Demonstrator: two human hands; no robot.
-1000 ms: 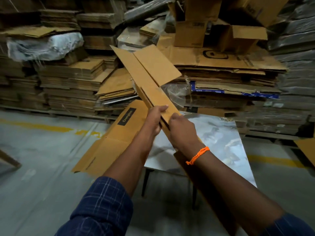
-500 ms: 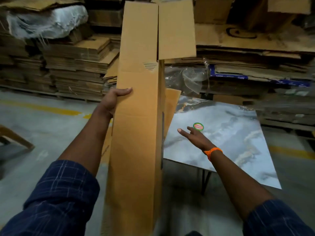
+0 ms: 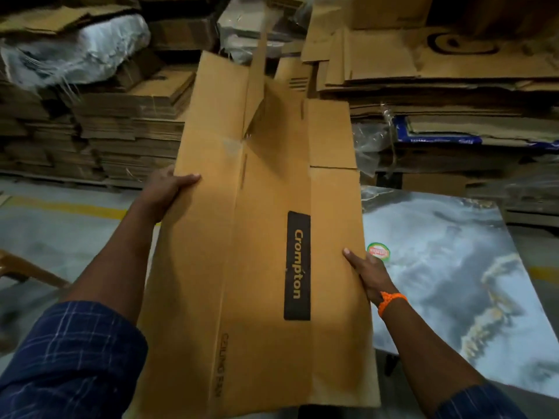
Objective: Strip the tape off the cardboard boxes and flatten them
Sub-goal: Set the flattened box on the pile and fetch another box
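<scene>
Cardboard box (image 3: 257, 267), left hand (image 3: 165, 192) gripping its L edge, right hand (image 3: 367, 272) gripping R edge

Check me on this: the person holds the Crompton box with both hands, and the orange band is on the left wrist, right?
Not quite. The head view shows the orange band on the right wrist, not the left. The rest stands: the left hand and the right hand both hold the Crompton box, one at each side edge.
</scene>
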